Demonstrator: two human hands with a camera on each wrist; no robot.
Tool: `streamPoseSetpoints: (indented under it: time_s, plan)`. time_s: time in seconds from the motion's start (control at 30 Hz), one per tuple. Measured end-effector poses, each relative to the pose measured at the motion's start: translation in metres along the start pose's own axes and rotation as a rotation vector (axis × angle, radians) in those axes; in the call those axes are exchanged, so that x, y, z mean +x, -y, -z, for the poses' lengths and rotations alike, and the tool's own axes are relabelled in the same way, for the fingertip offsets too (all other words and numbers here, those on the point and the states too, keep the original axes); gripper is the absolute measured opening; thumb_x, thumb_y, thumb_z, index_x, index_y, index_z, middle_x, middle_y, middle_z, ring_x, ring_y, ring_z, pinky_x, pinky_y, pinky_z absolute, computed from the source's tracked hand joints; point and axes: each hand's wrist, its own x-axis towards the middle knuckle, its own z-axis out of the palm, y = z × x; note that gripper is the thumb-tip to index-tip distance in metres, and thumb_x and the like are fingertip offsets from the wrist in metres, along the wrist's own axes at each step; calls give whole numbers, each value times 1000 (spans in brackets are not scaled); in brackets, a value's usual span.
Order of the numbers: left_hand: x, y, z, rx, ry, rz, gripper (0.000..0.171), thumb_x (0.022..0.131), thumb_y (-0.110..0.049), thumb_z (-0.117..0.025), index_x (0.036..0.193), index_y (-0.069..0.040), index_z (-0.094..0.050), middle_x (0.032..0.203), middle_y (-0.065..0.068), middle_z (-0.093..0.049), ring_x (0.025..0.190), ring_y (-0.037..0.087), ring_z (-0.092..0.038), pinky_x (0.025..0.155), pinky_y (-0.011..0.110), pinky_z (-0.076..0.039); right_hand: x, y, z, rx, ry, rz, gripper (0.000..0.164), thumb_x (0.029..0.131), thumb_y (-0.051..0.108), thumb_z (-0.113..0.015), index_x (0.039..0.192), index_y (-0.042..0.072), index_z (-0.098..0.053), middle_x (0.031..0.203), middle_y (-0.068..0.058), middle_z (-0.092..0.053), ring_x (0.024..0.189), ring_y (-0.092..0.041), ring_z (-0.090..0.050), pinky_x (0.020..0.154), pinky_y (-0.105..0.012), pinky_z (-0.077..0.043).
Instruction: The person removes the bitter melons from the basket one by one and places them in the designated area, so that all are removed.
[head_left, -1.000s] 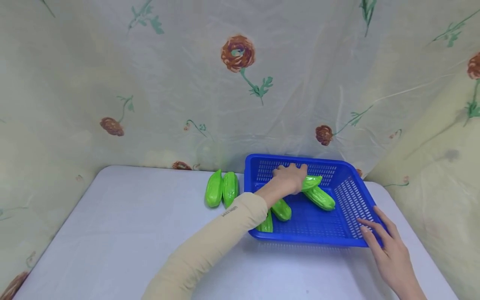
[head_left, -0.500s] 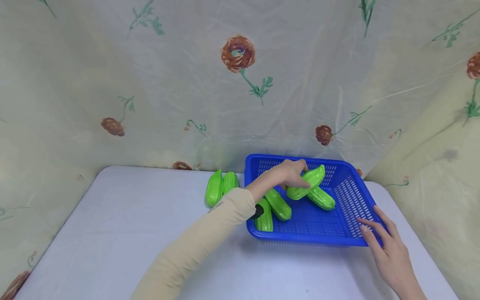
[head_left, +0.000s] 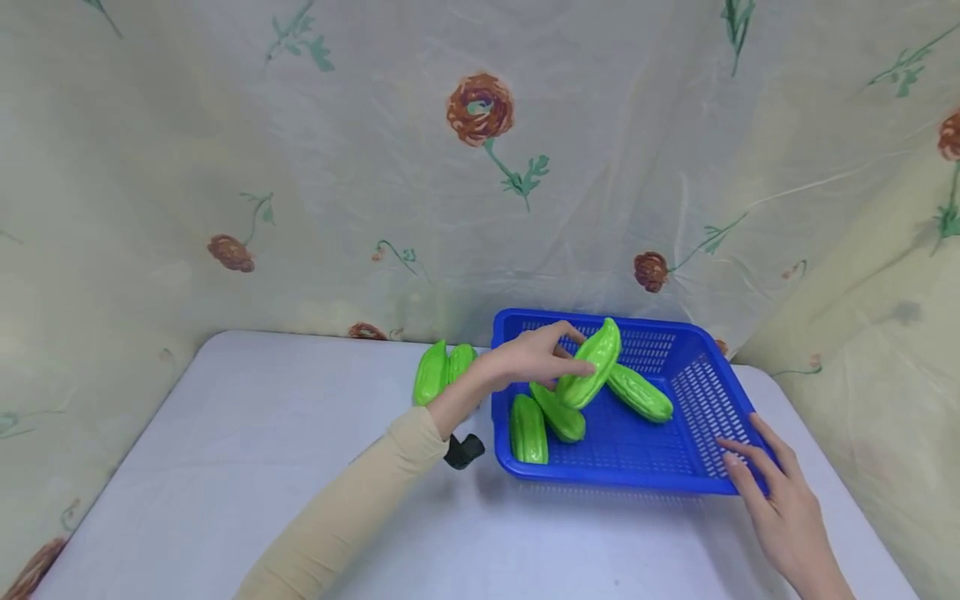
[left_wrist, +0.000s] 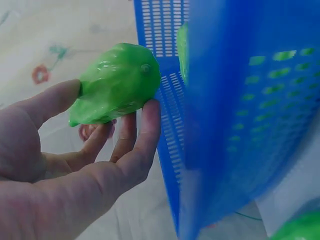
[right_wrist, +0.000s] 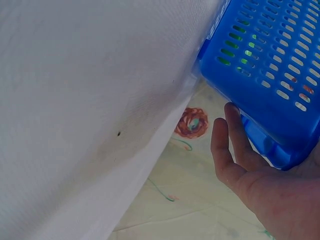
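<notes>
My left hand (head_left: 534,354) holds a glossy green bitter gourd (head_left: 596,362) between thumb and fingers, above the left part of the blue basket (head_left: 622,479). The gourd is tilted, its pointed end up. In the left wrist view the thumb lies on one side of the held gourd (left_wrist: 120,82) and the fingertips on the other, beside the basket wall. My right hand (head_left: 787,508) grips the basket's right rim near its front corner. Inside the basket lie three more gourds: one at the front left (head_left: 529,429), one beside it (head_left: 561,417), and one toward the back right (head_left: 640,393).
Two more gourds stand side by side on the white table (head_left: 262,467), left of the basket: an outer gourd (head_left: 431,375) and an inner one (head_left: 462,362) partly hidden by the left forearm. A flower-printed curtain (head_left: 360,167) hangs behind the table and at both sides.
My left hand has lifted the gourd from the others in the basket and moved it left, turning it more upright. The right hand stays at the basket rim.
</notes>
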Motion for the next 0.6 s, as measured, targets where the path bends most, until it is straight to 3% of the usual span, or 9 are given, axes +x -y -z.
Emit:
streamPoseSetpoints:
  time_s: [0.13,0.33,0.6]
  plan:
    - [-13,11,7,-114,-15,-1,60,105,-34,-73,156,-14,-49,137,14,-70,112,21,-72,106,52,-61,0,0,1,-10,20,-24,45,116,33,-47,146,4,-63,180,-18,-20,158,-64,-21,113,-90,-22]
    - [-36,25,20,-214,-34,-12,64,106,-32,-70,160,-11,-42,147,19,-62,128,28,-68,105,47,-62,0,2,1,-23,33,-43,46,116,34,-46,147,3,-62,181,-19,-18,158,-64,-20,114,-90,-22]
    - [-68,51,55,-316,-122,-2,63,108,-32,-66,161,-13,-37,145,20,-64,119,29,-69,107,45,-61,0,2,1,-25,39,-48,47,117,34,-45,148,2,-61,181,-19,-17,159,-63,-18,115,-89,-20]
